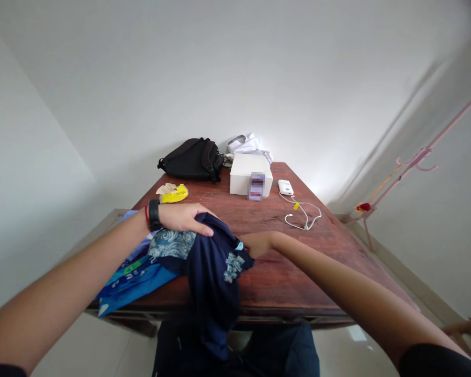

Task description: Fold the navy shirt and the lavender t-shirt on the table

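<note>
I see the navy cloth garment with pale floral trim (214, 267) on the near part of the reddish-brown wooden table (294, 277), its lower folds hanging past the edge. Left hand (183, 216): thumb over the cloth, holding a fold. Right hand (259, 244): fingers tucked at the trim, tips hidden; from here I can't tell their grip. Bright blue printed fabric (145, 280) lies left, partly covered.

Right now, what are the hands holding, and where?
Dark blue cloth. The left hand holds its upper edge, thumb in front; the right hand touches its end near the flowers, fingers hidden, grip unclear.
</note>
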The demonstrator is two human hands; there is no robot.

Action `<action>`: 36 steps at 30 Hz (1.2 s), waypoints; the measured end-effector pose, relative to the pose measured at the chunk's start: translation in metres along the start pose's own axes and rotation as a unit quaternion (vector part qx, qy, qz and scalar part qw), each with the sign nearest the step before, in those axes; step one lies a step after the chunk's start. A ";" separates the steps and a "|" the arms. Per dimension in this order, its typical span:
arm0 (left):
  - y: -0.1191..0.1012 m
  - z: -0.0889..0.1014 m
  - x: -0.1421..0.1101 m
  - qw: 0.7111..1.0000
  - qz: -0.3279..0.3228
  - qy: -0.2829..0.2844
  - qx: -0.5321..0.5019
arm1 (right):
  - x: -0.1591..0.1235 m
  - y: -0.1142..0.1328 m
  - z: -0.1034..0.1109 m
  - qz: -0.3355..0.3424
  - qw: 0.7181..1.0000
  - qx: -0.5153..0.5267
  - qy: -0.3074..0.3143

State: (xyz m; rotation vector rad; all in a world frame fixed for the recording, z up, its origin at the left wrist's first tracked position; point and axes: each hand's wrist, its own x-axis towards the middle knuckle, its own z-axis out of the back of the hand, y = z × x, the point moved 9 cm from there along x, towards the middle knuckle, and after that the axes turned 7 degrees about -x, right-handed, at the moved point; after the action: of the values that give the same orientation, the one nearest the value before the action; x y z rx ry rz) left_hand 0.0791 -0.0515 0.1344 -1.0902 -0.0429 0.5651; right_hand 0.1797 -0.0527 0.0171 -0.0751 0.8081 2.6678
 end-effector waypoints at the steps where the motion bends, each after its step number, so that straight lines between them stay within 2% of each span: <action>1: 0.003 0.012 0.001 0.999 0.009 -0.018 0.026 | -0.010 0.000 -0.001 0.000 1.000 0.009 0.012; 4: 0.006 0.041 0.000 0.990 0.046 -0.074 0.112 | -0.032 0.003 -0.013 -0.004 0.998 0.045 0.032; 6: 0.004 0.051 -0.004 0.982 0.069 -0.095 0.146 | -0.043 0.006 -0.022 -0.024 0.997 0.073 0.014; 8: -0.003 0.052 -0.008 0.980 0.075 -0.100 0.154 | -0.056 0.005 -0.024 -0.068 0.992 0.099 -0.033; 11: -0.017 0.048 -0.015 0.984 0.061 -0.099 0.133 | -0.086 0.010 -0.010 -0.124 0.970 0.146 -0.150; 15: -0.034 0.043 -0.027 0.987 0.052 -0.100 0.115 | -0.138 0.024 0.014 -0.130 0.924 0.252 -0.256; 20: -0.043 0.041 -0.028 0.996 0.049 -0.070 0.033 | -0.197 0.014 0.033 -0.184 0.833 0.365 -0.372; 24: -0.038 0.052 -0.019 0.998 0.035 -0.053 0.004 | -0.229 0.007 0.055 -0.196 0.777 0.388 -0.454; 26: -0.033 0.063 -0.011 0.997 0.026 -0.065 0.010 | -0.240 0.006 0.072 -0.190 0.761 0.373 -0.495; 28: -0.026 0.074 -0.002 0.996 0.018 -0.084 0.027 | -0.241 0.004 0.086 -0.168 0.762 0.362 -0.510; 30: -0.018 0.080 0.008 0.995 0.011 -0.093 0.044 | -0.234 -0.004 0.093 -0.154 0.772 0.365 -0.497; 33: -0.006 0.080 0.023 0.995 0.012 -0.084 0.053 | -0.222 -0.027 0.089 -0.182 0.780 0.376 -0.466; 36: 0.006 0.077 0.026 0.995 0.026 -0.079 0.047 | -0.214 -0.047 0.078 -0.216 0.789 0.368 -0.442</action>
State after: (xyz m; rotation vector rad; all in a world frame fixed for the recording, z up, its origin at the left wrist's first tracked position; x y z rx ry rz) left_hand 0.0757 0.0259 0.1595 -0.9551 -0.1244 0.6937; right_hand 0.4001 -0.0413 0.0899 0.9741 1.1925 1.4943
